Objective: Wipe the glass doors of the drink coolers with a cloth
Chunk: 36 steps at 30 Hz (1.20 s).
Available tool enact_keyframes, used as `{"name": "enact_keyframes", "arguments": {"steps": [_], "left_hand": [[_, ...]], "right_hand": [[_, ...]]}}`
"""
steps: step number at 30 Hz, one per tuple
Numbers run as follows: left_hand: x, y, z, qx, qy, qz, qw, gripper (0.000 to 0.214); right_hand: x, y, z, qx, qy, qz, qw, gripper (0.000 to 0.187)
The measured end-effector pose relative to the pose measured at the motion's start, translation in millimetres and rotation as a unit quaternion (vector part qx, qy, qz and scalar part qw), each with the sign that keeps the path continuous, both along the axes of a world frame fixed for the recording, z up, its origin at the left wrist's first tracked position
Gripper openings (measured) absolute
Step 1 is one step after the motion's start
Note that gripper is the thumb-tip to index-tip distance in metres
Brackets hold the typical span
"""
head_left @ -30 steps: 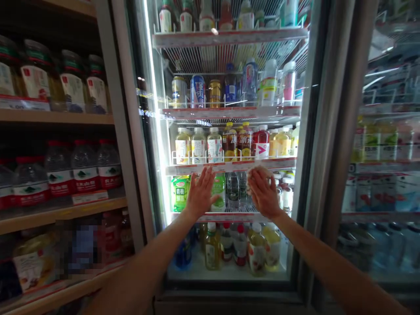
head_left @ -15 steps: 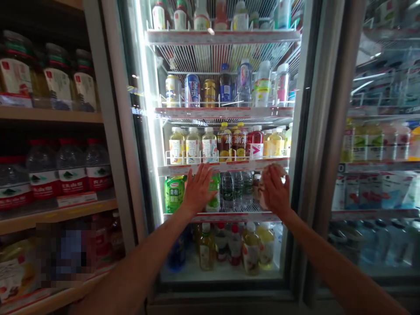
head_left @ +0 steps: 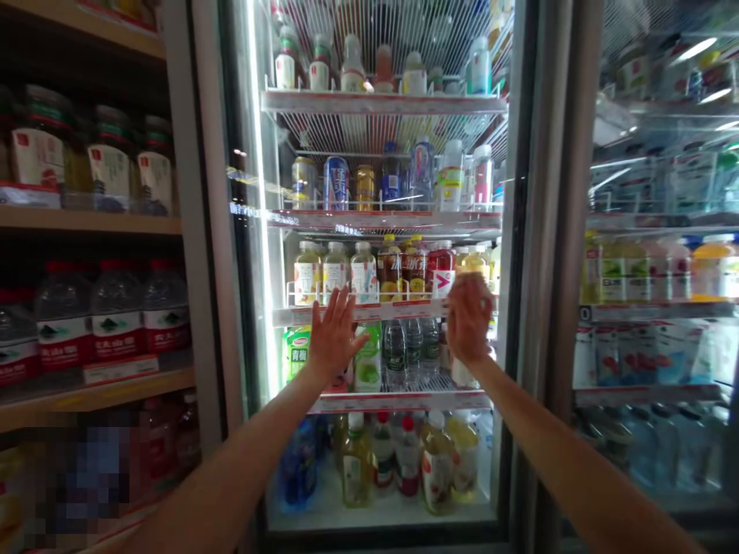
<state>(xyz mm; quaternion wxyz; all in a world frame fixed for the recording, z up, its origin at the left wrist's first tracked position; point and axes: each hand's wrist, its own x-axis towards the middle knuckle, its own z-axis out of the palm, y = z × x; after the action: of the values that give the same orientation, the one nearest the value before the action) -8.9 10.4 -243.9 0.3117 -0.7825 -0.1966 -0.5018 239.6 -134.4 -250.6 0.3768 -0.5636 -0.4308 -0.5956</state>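
On fridge glass (head_left: 262, 254): left hand (head_left: 332, 332) splayed open by green bottle (head_left: 296, 355) (label 青梅); right hand (head_left: 469, 319) blurred, grip unclear.

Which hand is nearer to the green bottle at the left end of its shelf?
The left hand: it lies just right of the green bottle. The right hand is much farther right.

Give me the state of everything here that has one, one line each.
Glass-fronted cooler door: shut, lit inside.
Left hand: open, fingers spread, flat on the glass.
Right hand: pressed to the glass; grip unclear.
Clear plastic water bottles: upright on the wire shelf.
Neighbouring glass cooler door: shut.
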Motion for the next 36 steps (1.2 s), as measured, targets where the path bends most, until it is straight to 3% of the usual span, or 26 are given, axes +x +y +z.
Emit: {"name": "enact_keyframes", "arguments": {"steps": [2,3,4,8,10,12,14,17,19,21,24,29,31,34,36], "left_hand": [[-4.4,1.5,2.7,-0.009,-0.001,0.003,1.0,0.077],[-7.1,2.5,3.8,-0.014,-0.004,0.006,1.0,0.077],[-10.2,3.7,4.8,-0.019,-0.008,0.009,1.0,0.078],[-20.5,9.3,8.3,-0.031,-0.019,0.026,0.999,0.076],[-22.8,11.3,9.6,-0.03,-0.019,0.03,0.999,0.075],[-23.6,12.7,10.6,-0.029,-0.019,0.029,0.999,0.074],[-24.3,14.2,12.3,-0.03,-0.02,0.029,0.999,0.073],[-27.1,17.3,17.1,-0.033,-0.024,0.036,0.999,0.071],[-30.3,19.2,21.2,-0.037,-0.028,0.04,0.998,0.069],[-34.3,20.2,24.9,-0.044,-0.035,0.047,0.997,0.067],[-42.1,21.2,27.9,-0.055,-0.036,0.064,0.996,0.065],[-57.1,27.0,27.4,-0.07,-0.025,0.082,0.994,0.066],[-62.8,29.8,27.2,-0.075,-0.031,0.086,0.993,0.068],[-72.3,33.2,28.4,-0.086,-0.041,0.092,0.991,0.067],[-80.5,36.3,29.4,-0.097,-0.047,0.101,0.989,0.065]], "right_hand": [[-12.6,6.3,3.7,-0.099,-0.087,0.014,0.991,0.053],[-14.3,7.5,5.8,-0.116,-0.105,0.017,0.988,0.054],[-13.3,7.9,8.9,-0.099,-0.096,0.013,0.99,0.054],[-1.3,8.9,27.3,0.094,0.068,-0.026,0.993,0.055],[-1.9,10.2,33.4,0.078,0.048,-0.025,0.995,0.053],[-6.0,11.2,36.3,-0.015,-0.044,-0.012,0.999,0.05],[-9.8,12.4,39.6,-0.051,-0.081,-0.01,0.995,0.049],[-16.7,18.4,47.4,0.063,0.019,-0.026,0.998,0.051],[-26.1,25.1,50.6,0.088,0.036,-0.025,0.995,0.053],[-38.4,31.5,50.8,0.006,-0.044,-0.007,0.999,0.054],[-52.7,38.6,53.6,-0.113,-0.155,0.02,0.981,0.054],[-72.5,56.9,70.3,0.024,-0.037,0.019,0.999,0.054],[-86.8,65.9,71.0,-0.012,-0.069,0.029,0.997,0.054],[-106.1,75.5,70.5,-0.159,-0.204,0.057,0.964,0.054],[-114.0,80.4,75.1,-0.171,-0.209,0.061,0.961,0.055]]}}
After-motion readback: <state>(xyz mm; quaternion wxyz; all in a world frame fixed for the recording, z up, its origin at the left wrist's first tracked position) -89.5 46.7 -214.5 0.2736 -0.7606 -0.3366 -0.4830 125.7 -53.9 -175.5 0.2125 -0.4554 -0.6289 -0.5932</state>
